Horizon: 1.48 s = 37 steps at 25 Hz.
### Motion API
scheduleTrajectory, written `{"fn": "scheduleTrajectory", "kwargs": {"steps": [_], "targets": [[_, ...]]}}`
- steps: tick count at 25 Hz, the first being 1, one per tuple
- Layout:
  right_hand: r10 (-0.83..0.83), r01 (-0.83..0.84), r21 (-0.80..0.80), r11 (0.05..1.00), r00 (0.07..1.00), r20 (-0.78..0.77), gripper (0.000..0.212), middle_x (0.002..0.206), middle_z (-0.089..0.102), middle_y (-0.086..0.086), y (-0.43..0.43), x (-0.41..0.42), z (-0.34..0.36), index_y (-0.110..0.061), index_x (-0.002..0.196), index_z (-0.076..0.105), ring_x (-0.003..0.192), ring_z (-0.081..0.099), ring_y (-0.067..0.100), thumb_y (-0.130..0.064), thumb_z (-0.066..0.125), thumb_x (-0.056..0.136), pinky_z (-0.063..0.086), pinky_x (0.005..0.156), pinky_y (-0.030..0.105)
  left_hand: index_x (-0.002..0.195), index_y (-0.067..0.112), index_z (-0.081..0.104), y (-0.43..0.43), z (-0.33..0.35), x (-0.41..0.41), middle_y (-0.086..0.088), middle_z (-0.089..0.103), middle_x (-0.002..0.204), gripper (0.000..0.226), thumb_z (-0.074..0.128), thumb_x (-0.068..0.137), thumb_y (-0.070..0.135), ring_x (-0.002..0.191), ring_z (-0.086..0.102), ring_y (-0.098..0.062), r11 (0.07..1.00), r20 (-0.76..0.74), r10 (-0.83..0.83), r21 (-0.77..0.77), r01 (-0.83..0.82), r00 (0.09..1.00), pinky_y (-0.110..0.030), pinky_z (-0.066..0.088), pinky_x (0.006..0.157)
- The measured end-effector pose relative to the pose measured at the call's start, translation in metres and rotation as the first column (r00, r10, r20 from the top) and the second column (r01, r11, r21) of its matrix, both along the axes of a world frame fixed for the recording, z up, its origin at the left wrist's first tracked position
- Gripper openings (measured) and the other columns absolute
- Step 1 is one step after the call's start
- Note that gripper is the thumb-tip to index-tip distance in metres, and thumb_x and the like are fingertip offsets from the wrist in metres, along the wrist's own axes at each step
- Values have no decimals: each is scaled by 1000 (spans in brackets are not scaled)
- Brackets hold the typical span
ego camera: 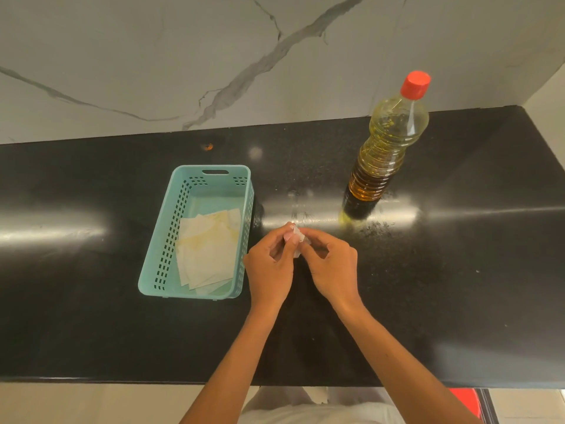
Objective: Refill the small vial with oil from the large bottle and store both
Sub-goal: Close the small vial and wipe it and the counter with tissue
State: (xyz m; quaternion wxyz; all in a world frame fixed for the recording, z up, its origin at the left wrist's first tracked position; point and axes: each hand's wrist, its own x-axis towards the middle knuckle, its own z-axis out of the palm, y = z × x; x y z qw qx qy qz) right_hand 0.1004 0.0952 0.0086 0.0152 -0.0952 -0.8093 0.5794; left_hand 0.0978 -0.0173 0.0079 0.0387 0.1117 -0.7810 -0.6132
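A large clear bottle of yellow oil with a red cap stands upright at the right back of the black counter. Both hands meet in front of it over the counter's middle. A small clear vial shows between the fingertips, mostly hidden. My left hand pinches it from the left and my right hand grips it from the right with curled fingers. Whether the vial's cap is on cannot be told.
A teal plastic basket lies left of the hands with oil-stained paper sheets inside. The black counter runs to a marble wall at the back. Oily smears shine on the counter near the bottle's base.
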Motion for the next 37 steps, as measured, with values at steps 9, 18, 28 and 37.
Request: {"fn": "scheduleTrajectory", "kwargs": {"steps": [9, 18, 28, 37], "targets": [[56, -42, 182, 982, 996, -74, 22, 96, 70, -8, 1, 0, -3, -22, 114, 74, 86, 63, -3, -24, 66, 94, 47, 74, 5, 121, 20, 70, -2, -5, -3, 7, 75, 115, 26, 69, 96, 25, 108, 71, -4, 993, 38, -9, 117, 5, 999, -23, 57, 92], [18, -22, 129, 991, 999, 31, 13, 86, 69, -10, 4, -20, -1, -19, 105, 68, 79, 65, 0, -26, 64, 95, 52, 69, 11, 119, 18, 69, -6, -4, -5, 9, 75, 111, 21, 66, 98, 18, 104, 70, 0, 993, 17, -85, 78, 84, 996, -18, 57, 87], [2, 8, 98, 995, 995, -98, 26, 109, 62, -10, 0, 8, 0, -21, 118, 71, 96, 62, -5, -12, 64, 94, 50, 76, 6, 112, 15, 75, 2, -10, -1, 3, 78, 105, 20, 73, 92, 18, 103, 73, -8, 971, 73, 30, 235, -47, 997, -26, 59, 90], [145, -110, 290, 951, 984, -100, 20, 96, 72, -1, 2, -21, 1, -20, 106, 76, 88, 62, 8, -14, 62, 94, 55, 75, 26, 127, 21, 70, 6, -12, 0, 3, 74, 123, 32, 68, 95, 18, 117, 67, -6, 892, 170, 4, 445, -81, 985, -19, 53, 97]]}}
